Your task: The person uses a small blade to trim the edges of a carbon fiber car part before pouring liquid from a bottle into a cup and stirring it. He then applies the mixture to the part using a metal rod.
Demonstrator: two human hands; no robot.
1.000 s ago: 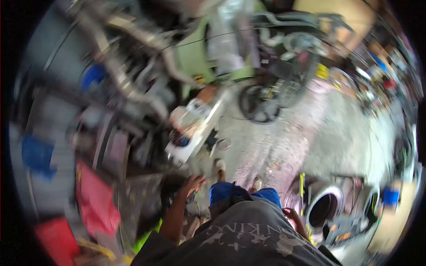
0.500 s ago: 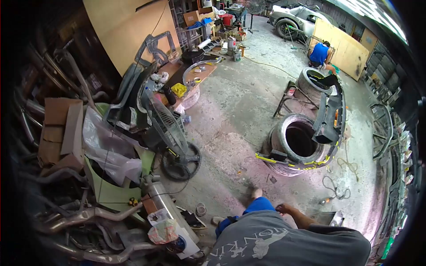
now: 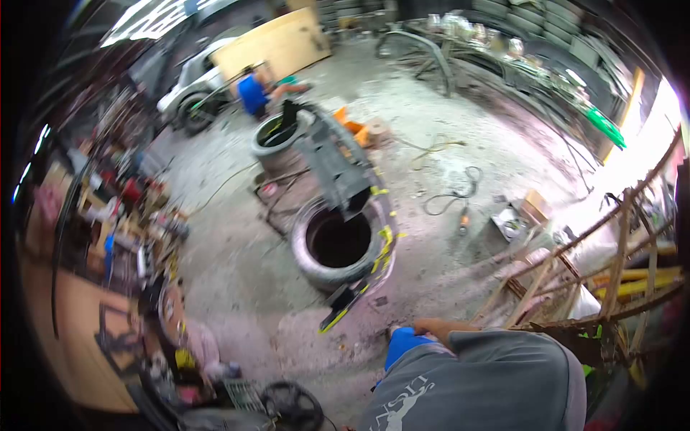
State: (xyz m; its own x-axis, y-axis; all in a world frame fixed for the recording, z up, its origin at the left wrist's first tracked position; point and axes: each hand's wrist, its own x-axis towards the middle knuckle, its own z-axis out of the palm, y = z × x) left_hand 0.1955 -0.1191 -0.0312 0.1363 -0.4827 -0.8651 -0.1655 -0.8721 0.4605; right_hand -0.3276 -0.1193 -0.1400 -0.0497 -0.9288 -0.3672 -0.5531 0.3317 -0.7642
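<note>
My right hand (image 3: 424, 326) hangs low beside the blue shorts (image 3: 407, 345), near the grey shirt (image 3: 496, 366). It is small and blurred, so its fingers cannot be made out. My left hand is out of view. Ahead on the concrete floor, a long dark curved car part (image 3: 336, 169) with yellow tape along its edge rests across tires. The nearer tire (image 3: 305, 255) lies flat, and another tire (image 3: 272, 152) lies behind it.
A person in blue (image 3: 253, 93) crouches by a wooden panel (image 3: 277, 44) and a car (image 3: 190, 92). A cord (image 3: 467, 188) lies on the floor, with a wooden frame (image 3: 557, 260) at the right. Clutter (image 3: 136, 237) and a spoked wheel (image 3: 291, 408) are at the left.
The view has swung to the right, so the tires and the car part appear farther left. The wooden frame has come into sight. My right hand remains low beside the shorts.
</note>
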